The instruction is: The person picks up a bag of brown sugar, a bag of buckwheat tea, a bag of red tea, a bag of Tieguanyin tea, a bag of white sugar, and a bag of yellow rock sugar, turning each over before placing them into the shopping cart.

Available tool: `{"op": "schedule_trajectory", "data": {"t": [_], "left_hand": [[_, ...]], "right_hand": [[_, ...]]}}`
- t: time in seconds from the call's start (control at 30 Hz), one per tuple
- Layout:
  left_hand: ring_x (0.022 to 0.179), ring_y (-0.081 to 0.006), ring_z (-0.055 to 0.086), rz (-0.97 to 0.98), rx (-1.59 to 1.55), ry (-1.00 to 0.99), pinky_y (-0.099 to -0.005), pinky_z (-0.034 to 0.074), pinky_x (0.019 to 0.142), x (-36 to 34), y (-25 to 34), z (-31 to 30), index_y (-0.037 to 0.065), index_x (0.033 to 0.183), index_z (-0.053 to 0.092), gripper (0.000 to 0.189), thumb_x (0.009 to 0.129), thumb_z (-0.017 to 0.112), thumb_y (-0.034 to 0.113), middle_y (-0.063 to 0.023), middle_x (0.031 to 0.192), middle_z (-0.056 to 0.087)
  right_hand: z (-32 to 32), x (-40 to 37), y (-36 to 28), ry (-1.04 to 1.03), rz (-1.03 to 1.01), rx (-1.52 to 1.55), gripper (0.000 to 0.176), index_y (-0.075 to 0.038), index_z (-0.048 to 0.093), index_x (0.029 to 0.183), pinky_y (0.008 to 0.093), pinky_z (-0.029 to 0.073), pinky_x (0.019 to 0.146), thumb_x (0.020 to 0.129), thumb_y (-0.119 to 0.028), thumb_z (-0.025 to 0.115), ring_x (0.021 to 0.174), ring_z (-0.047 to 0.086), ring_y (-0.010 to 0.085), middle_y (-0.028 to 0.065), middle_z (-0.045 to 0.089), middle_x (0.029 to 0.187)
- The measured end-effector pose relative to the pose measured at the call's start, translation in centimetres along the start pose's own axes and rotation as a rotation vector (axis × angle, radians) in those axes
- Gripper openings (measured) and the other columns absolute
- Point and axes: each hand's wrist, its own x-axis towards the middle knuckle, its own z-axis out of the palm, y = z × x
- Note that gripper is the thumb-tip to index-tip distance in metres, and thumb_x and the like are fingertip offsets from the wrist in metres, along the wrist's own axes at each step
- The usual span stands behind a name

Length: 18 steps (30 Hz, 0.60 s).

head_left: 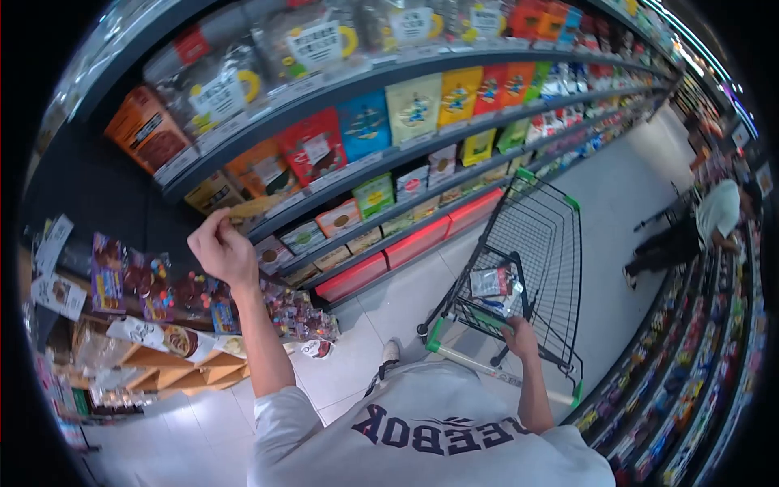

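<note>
Golden-brown item [258, 206], partly hidden by the left hand [221, 250], is unidentifiable.

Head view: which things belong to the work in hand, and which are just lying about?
Belong: left hand at tan packet; right hand at shopping cart; package inside it.
Just about: shelved snack bags; wooden rack.

metal wire cart [542, 243], cloth shirt [414, 391]

Cut off at bottom edge: shirt [430, 414]. Too small to read: price tags [175, 165]. Blurred: packet [256, 206] by left hand [222, 248].
</note>
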Motion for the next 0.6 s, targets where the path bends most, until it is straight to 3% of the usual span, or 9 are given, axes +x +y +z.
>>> {"op": "schedule_trajectory", "data": {"t": [0.07, 0.1, 0.13, 0.2, 0.27, 0.33, 0.4, 0.5, 0.6], "left_hand": [[0.084, -0.0249, 0.059, -0.076, -0.036, -0.124, -0.0330, 0.048, 0.071, -2.7, 3.6, -0.2, 0.001, 0.098, 0.069, 0.014, 0.090, 0.066, -0.009, -0.0111, 0.092, 0.063], [0.083, -0.0224, 0.058, -0.065, -0.101, -0.174, -0.0317, 0.048, 0.070, -4.0, 5.9, 0.0, 0.000, 0.098, 0.067, 0.010, 0.090, 0.066, -0.007, -0.0103, 0.092, 0.062], [0.083, -0.0199, 0.057, -0.053, -0.167, -0.221, -0.0304, 0.047, 0.069, -5.3, 8.6, 0.4, -0.001, 0.097, 0.065, 0.007, 0.091, 0.066, -0.006, -0.0095, 0.092, 0.060], [0.083, -0.0185, 0.058, -0.316, -0.463, -0.291, -0.0304, 0.048, 0.074, -10.0, 13.3, 1.9, 0.001, 0.095, 0.061, 0.008, 0.092, 0.065, -0.005, -0.0070, 0.087, 0.062], [0.081, -0.0110, 0.058, -0.919, -0.881, -0.538, -0.0254, 0.047, 0.074, -13.7, 18.9, 2.1, 0.002, 0.097, 0.058, 0.004, 0.099, 0.062, 0.000, -0.0038, 0.085, 0.062], [0.081, -0.0077, 0.060, -1.002, -0.976, -0.719, -0.0227, 0.048, 0.075, -18.9, 22.0, 3.4, 0.002, 0.100, 0.058, 0.004, 0.103, 0.059, 0.004, -0.0032, 0.088, 0.065], [0.085, -0.0087, 0.063, -1.269, -1.214, -0.741, -0.0236, 0.050, 0.076, -21.0, 26.6, 3.6, 0.002, 0.099, 0.058, 0.005, 0.103, 0.059, 0.004, -0.0053, 0.092, 0.069], [0.091, -0.0099, 0.066, -1.371, -1.157, -0.958, -0.0243, 0.053, 0.079, -23.5, 29.6, 4.0, 0.000, 0.113, 0.059, 0.013, 0.104, 0.061, 0.010, -0.0066, 0.104, 0.071], [0.099, -0.0122, 0.067, -1.403, -1.119, -1.258, -0.0263, 0.054, 0.085, -22.9, 31.9, 3.0, -0.002, 0.124, 0.059, 0.025, 0.103, 0.063, 0.011, -0.0083, 0.111, 0.071]], "right_hand": [[-0.1, -0.2, -0.7, 0.093, -0.018, 0.077, 0.036, 0.000, 0.067, 0.113, 0.0461, 0.050, 0.095, 0.088, -0.025, 0.073, 0.111, 0.062, 0.0408, 0.0213, 0.065, 0.115], [-0.3, -0.4, -1.7, 0.166, -0.022, 0.090, 0.038, 0.001, 0.066, 0.115, 0.0443, 0.052, 0.091, 0.088, -0.024, 0.074, 0.107, 0.066, 0.0383, 0.0210, 0.065, 0.112], [-1.1, -0.7, -3.4, 0.192, -0.035, 0.185, 0.039, 0.000, 0.066, 0.116, 0.0464, 0.049, 0.096, 0.088, -0.027, 0.074, 0.107, 0.062, 0.0413, 0.0218, 0.065, 0.111], [-0.7, -0.8, -4.6, 0.264, -0.112, 0.385, 0.043, -0.001, 0.065, 0.119, 0.0429, 0.051, 0.095, 0.087, -0.028, 0.078, 0.108, 0.064, 0.0342, 0.0181, 0.066, 0.117], [-1.8, -1.9, -8.0, 0.126, -0.065, 0.749, 0.043, -0.001, 0.062, 0.126, 0.0367, 0.054, 0.091, 0.091, -0.023, 0.077, 0.109, 0.064, 0.0217, 0.0124, 0.067, 0.119], [-2.6, -2.5, -9.8, -0.040, -0.084, 1.056, 0.044, 0.000, 0.060, 0.130, 0.0335, 0.055, 0.090, 0.093, -0.018, 0.075, 0.108, 0.064, 0.0174, 0.0095, 0.066, 0.119], [-3.4, -3.4, -10.8, -0.247, -0.123, 1.355, 0.045, 0.001, 0.059, 0.133, 0.0314, 0.055, 0.091, 0.094, -0.014, 0.074, 0.109, 0.064, 0.0152, 0.0081, 0.066, 0.121], [-4.7, -5.3, -11.1, -0.046, -0.157, 1.127, 0.043, 0.001, 0.058, 0.133, 0.0308, 0.054, 0.094, 0.094, -0.009, 0.072, 0.108, 0.064, 0.0137, 0.0065, 0.066, 0.124], [-3.9, -5.7, -9.2, 0.019, -0.027, 1.319, 0.043, 0.001, 0.059, 0.133, 0.0302, 0.055, 0.092, 0.093, -0.010, 0.074, 0.106, 0.065, 0.0120, 0.0058, 0.069, 0.120]]}}
